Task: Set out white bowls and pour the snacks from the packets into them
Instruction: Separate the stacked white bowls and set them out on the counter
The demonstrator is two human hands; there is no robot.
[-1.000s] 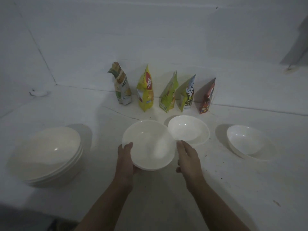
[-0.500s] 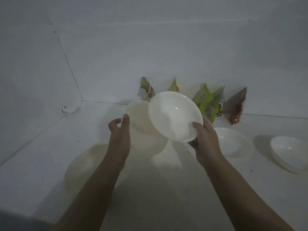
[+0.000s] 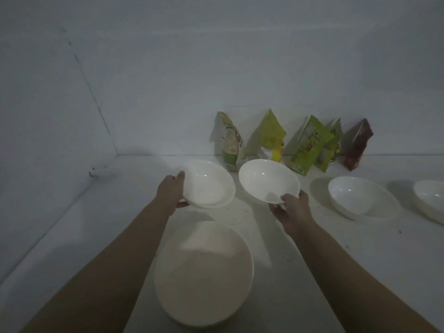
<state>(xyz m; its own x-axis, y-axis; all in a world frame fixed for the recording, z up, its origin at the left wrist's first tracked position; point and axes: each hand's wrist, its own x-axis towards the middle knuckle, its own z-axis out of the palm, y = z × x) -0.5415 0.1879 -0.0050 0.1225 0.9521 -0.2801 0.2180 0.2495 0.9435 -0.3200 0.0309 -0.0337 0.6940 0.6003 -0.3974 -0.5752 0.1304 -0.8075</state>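
Observation:
My left hand (image 3: 171, 192) grips the near-left rim of a white bowl (image 3: 209, 183), which looks like two nested bowls. My right hand (image 3: 292, 209) pinches the near rim of a second white bowl (image 3: 268, 180), held up and tilted toward me. Two more white bowls rest on the surface at the right, one bowl (image 3: 360, 199) nearer the middle and another bowl (image 3: 431, 200) cut by the frame edge. Several snack packets stand along the back wall: a white-green packet (image 3: 230, 140), a yellow packet (image 3: 271, 138), a green packet (image 3: 308, 145), another green packet (image 3: 331, 145) and a dark red packet (image 3: 358, 145).
A stack of larger cream bowls (image 3: 204, 272) sits on the white surface close to me, between my forearms. White walls close the scene at the back and left, meeting in a corner (image 3: 115, 152). A small white object (image 3: 92, 173) lies at the left wall's foot.
The two bowls in my hands have separated and come down: the left one moved left and levelled, the right one moved right. The camera view shifted, so the cream stack now lies between my arms.

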